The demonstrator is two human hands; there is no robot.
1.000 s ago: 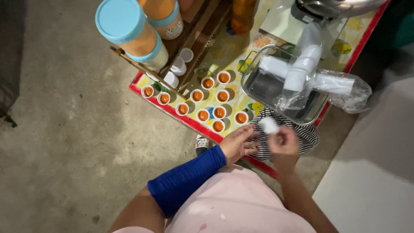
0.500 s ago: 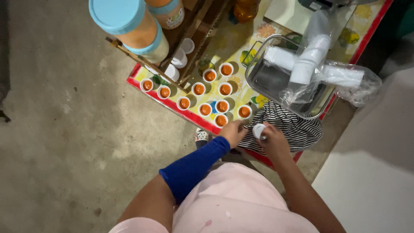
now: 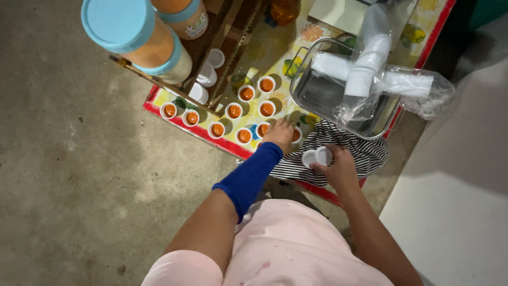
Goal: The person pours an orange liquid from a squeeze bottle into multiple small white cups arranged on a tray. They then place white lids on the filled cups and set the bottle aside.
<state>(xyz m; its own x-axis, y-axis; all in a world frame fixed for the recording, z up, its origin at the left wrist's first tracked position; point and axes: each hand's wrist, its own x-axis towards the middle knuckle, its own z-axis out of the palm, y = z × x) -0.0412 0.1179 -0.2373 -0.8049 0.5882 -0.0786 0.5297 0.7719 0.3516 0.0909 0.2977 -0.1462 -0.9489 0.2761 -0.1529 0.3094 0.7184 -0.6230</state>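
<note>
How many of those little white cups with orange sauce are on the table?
10 filled cups show clearly: three along the red edge at left, six in the middle cluster, and one partly under the left hand. More may be hidden under that hand.

The left hand (image 3: 279,134) reaches forward, palm down, its forearm in a blue sleeve. The right hand (image 3: 338,168) is drawn nearer the body, fingers curled in a closed grip.

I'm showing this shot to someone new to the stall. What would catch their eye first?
Probably the small white cups of orange sauce in rows on the bright patterned table, where the left hand reaches. Next, the big blue-lidded jar at top left, and the right hand holding an open white cup over a striped cloth.
</note>
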